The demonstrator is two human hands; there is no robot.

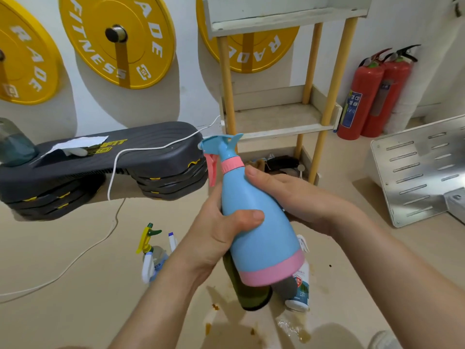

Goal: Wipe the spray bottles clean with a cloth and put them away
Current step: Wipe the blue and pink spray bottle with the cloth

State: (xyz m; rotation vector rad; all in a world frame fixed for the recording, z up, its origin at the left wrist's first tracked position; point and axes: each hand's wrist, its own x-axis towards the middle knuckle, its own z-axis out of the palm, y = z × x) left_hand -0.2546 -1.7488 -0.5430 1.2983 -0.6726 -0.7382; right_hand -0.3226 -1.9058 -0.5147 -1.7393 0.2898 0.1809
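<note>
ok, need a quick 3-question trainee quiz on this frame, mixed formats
1. True or false: the left hand and the right hand both hold the blue spray bottle off the floor.
2. The white cloth lies on: A) the grey step platform B) a chair C) a sink.
3. Fill in: two red ____ stand right of the shelf.

Key: 1 true; 2 A; 3 fire extinguishers.
</note>
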